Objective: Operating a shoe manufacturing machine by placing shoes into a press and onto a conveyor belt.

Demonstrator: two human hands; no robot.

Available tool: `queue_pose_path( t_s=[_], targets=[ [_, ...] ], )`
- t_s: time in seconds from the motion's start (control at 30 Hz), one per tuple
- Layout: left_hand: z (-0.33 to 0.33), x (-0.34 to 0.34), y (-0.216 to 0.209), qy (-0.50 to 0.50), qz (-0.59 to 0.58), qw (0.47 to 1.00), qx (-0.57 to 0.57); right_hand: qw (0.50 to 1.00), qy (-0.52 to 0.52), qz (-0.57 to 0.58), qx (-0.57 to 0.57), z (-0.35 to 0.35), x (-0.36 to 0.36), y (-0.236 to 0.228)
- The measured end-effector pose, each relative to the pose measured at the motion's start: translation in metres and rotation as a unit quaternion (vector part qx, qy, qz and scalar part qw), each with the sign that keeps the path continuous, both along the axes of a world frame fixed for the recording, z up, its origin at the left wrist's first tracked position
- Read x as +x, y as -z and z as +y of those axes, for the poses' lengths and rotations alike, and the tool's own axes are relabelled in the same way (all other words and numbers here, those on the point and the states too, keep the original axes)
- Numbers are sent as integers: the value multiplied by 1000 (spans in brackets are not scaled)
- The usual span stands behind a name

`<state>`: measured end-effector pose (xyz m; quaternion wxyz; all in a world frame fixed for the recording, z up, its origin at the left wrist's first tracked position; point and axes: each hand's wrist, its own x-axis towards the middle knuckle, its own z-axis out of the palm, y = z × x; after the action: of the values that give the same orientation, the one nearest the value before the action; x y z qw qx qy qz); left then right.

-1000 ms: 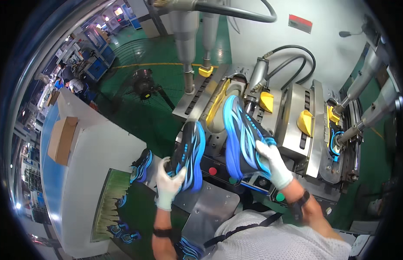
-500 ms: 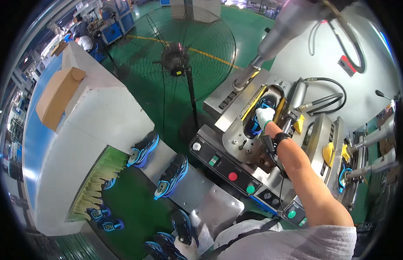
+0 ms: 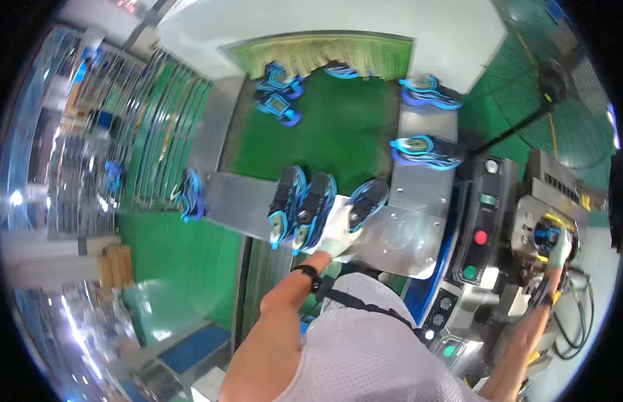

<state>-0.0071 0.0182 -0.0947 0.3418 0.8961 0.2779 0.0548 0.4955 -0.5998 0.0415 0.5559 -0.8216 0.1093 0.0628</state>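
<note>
My left hand [image 3: 338, 233], in a white glove, is closed around the near end of a black sneaker [image 3: 369, 199] with a blue sole, over the metal ledge. To its left, two more sneakers [image 3: 299, 208] of this kind lie side by side. Far to the right, my right hand [image 3: 561, 250], also gloved, is at a sneaker [image 3: 545, 234] seated in the metal cradle of a pressing machine [image 3: 523, 236]. Its fingers look closed on that sneaker, though they are small and blurred.
Ahead, a green conveyor belt [image 3: 325, 134] runs out of a white housing [image 3: 325, 19] with a fringed curtain. Other sneakers [image 3: 428, 153] lie on the right-hand ledge. The control panel [image 3: 482, 214] has red and green buttons. A large fan [image 3: 551, 84] stands far right.
My view has swung left, bringing the belt to the middle and the machine to the right edge. The left hand still holds its sneaker; the right stays at the one in the machine.
</note>
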Motion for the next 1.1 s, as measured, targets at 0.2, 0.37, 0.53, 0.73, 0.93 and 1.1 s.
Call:
queue_pose_path(
  t_s=[0.2,0.37,0.53,0.73,0.93,1.1],
  targets=[
    [14,-22,-2,-29,24,996,-84,879,-103,-331,-327,240,-259,7],
    [63,-21,-24,-54,41,971,-231,590,-296,-5,-751,300,-360,77],
    [125,-38,-71,-121,-51,935,-330,798,-320,-37,-510,333,-360,118],
    [220,-82,-115,-197,-131,911,-337,878,-456,136,-63,586,-523,125],
    [306,-128,-107,-289,-108,919,-244,919,-320,-5,-230,681,-565,156],
    [333,-129,-116,-311,-28,931,-186,934,-292,121,-166,648,-534,125]
  ],
)
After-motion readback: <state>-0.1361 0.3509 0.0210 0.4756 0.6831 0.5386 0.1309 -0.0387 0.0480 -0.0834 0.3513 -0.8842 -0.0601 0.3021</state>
